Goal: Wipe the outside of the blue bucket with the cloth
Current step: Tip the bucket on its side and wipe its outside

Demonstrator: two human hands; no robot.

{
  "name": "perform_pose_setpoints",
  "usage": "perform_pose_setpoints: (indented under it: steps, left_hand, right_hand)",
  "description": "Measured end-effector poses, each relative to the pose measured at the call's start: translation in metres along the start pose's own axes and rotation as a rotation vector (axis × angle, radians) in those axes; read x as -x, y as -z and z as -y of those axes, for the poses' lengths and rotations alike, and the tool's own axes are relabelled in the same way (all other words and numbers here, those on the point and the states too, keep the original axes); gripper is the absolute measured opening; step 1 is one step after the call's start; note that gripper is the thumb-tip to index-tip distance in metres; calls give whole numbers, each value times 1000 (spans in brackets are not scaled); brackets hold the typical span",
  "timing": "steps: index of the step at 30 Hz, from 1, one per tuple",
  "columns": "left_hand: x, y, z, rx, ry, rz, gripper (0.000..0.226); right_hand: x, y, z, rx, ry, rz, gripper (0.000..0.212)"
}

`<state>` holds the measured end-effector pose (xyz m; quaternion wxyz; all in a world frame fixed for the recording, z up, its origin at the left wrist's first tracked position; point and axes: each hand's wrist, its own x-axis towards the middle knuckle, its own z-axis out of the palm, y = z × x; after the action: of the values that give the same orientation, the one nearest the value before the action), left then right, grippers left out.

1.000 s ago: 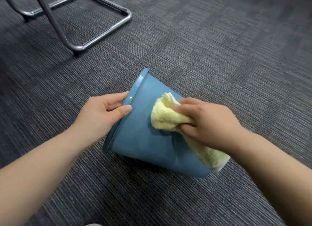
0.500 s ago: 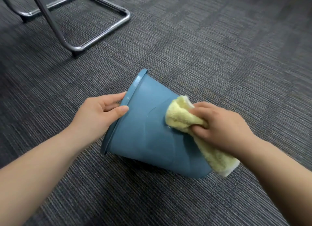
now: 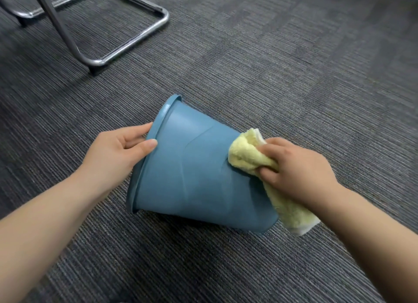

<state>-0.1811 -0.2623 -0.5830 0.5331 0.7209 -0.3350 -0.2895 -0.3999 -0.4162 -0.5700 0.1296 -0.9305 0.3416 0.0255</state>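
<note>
The blue bucket (image 3: 192, 174) lies on its side on the grey carpet, its rim to the left and its base to the right. My left hand (image 3: 117, 151) grips the rim, thumb on the outer wall and fingers curled over the edge. My right hand (image 3: 296, 169) holds a bunched yellow cloth (image 3: 246, 153) against the bucket's wall near the base. The loose end of the cloth hangs down past the base. The bucket's opening and inside are hidden.
A chrome chair frame (image 3: 135, 40) stands on the carpet (image 3: 294, 76) at the far left. Grey striped carpet stretches all around the bucket.
My right hand has slid the cloth along the bucket's wall from the middle toward the base on the right. The left hand has kept its grip on the rim.
</note>
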Motion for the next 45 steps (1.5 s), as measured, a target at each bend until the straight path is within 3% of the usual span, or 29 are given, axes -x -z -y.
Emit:
perform_pose_setpoints:
  steps: [3, 8, 10, 15, 21, 27, 34, 41, 45]
  left_hand:
    - [-2, -3, -1, -4, -2, -7, 33]
    - [-1, -10, -8, 8, -40, 25, 37]
    - [0, -10, -9, 34, -37, 31, 37]
    - [2, -7, -6, 50, -19, 25, 39]
    - [-2, -3, -3, -8, 0, 26, 33]
    - [-3, -5, -1, 20, 40, -28, 32]
    - [-5, -3, -1, -27, 53, -33, 31]
    - [-7, -5, 2, 19, 116, -80, 34]
    - [-9, -7, 0, 6, 118, -91, 34]
  right_hand:
    - [-1, 0, 11, 43, 55, -34, 26]
    - [-3, 2, 48, 58, 329, -86, 33]
    - [-5, 1, 46, 62, 325, -81, 35]
    - [-9, 4, 22, 157, 119, -109, 33]
    - [20, -10, 42, 146, 374, -46, 47]
    - [13, -12, 10, 135, 100, -96, 45]
    - [25, -18, 27, 114, 303, -32, 50]
    - [13, -15, -20, 107, -105, -74, 33]
    - [20, -21, -4, 117, 91, -17, 40]
